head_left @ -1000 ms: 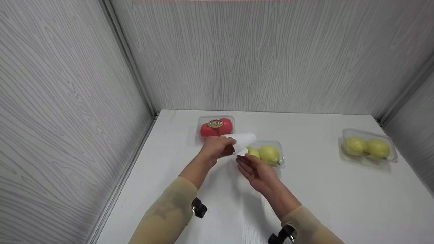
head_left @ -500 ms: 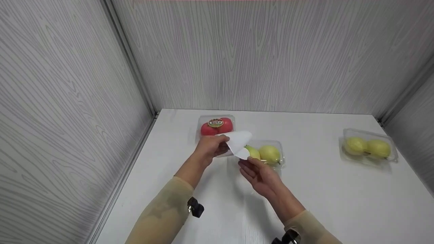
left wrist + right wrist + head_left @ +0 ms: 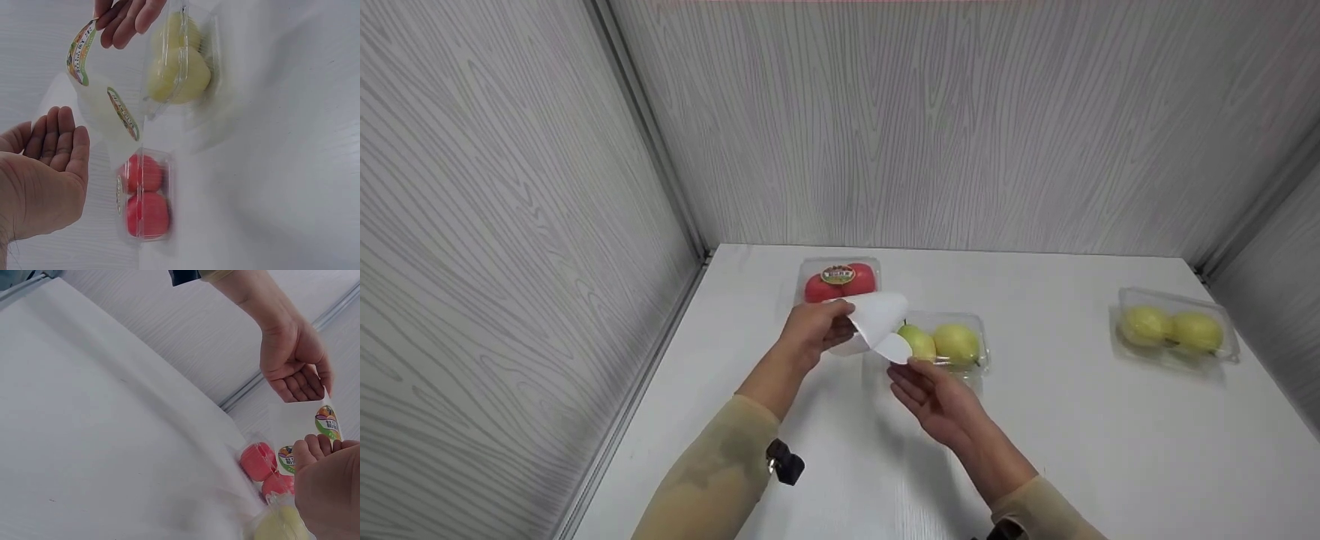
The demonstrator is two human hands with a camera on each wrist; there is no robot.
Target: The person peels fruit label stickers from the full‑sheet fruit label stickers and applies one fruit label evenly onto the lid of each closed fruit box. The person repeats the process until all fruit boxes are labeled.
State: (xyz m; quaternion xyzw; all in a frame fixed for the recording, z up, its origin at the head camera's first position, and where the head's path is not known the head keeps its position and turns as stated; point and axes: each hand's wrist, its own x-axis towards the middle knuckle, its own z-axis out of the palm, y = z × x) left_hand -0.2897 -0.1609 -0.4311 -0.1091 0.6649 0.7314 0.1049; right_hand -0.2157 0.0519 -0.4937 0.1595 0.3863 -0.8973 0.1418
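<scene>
A white label sheet curls in the air between both hands, above the table. My left hand holds its left edge. My right hand pinches its lower corner. The left wrist view shows the printed labels on the sheet's underside, with right fingertips on one end. Just behind the hands lies a clear box of yellow pears. A clear box of red apples with a round sticker sits beyond it.
A second clear box of pears stands at the far right of the table. Grey wood-grain walls close in the left, back and right sides. Beige sleeves cover both forearms.
Both hands have drawn slightly nearer to me with the sheet. Its lower corner has bent further down under the right hand's pinch. The fruit boxes have not moved.
</scene>
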